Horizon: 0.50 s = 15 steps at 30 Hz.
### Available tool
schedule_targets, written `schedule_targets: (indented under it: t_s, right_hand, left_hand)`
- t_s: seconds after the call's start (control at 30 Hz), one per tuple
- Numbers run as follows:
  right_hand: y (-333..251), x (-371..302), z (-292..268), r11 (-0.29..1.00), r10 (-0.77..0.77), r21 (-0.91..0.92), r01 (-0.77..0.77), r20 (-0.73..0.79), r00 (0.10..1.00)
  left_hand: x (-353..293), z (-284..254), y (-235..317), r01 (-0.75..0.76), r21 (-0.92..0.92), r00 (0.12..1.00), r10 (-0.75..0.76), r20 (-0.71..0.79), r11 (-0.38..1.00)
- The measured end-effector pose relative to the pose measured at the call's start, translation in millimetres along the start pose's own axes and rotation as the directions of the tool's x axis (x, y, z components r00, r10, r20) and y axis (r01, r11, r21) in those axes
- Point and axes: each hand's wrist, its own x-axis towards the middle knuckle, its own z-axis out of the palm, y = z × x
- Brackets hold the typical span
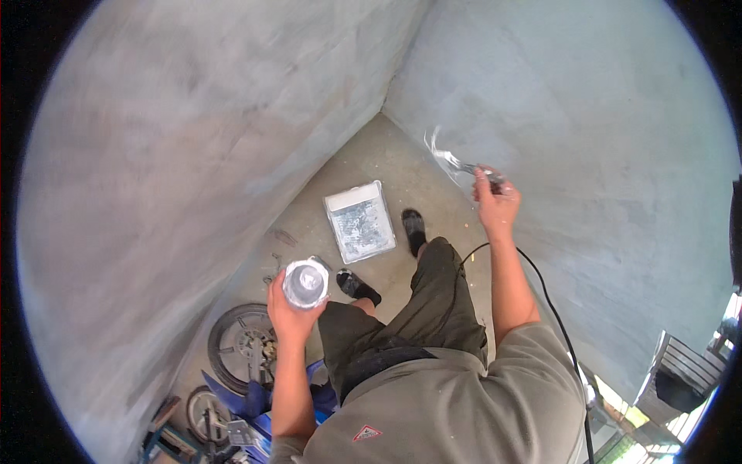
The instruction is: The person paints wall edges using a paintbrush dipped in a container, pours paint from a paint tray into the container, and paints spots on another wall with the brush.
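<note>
My right hand (498, 205) is closed round the handle of a paintbrush (465, 165), its bristles white with paint. The brush tip is at the right-hand grey wall (580, 139), where a few thin white streaks show next to it. Whether the bristles press on the wall is hard to tell. My left hand (291, 319) grips a round tub (307, 284) from its side and below. White paint coats the tub's rim and inner wall; a greyish-white pool lies inside.
A paint-smeared, rectangular white tray (377, 190) lies on the floor ahead of my feet. Another grey wall (193, 139) meets the right one in a corner. A motorbike wheel (224, 340) stands low left. A black cable (553, 305) runs beside my right arm, and a chair (688, 367) stands far right.
</note>
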Motion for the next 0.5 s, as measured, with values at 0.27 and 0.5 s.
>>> schedule_targets:
  t_s: [0.27,0.5]
  right_hand:
    - [15.0,-48.1,32.7,0.944,-0.327,0.011,0.329,0.155,0.932]
    - [135.6,-23.1,95.9,0.929,-0.36,0.177,0.324,0.243,0.901]
  left_hand:
    - [39.9,126.0,-90.7,-0.134,-0.111,0.991,0.132,-0.025,0.985]
    - [54.0,218.4,-178.5,-0.029,-0.077,0.984,0.015,-0.175,0.997]
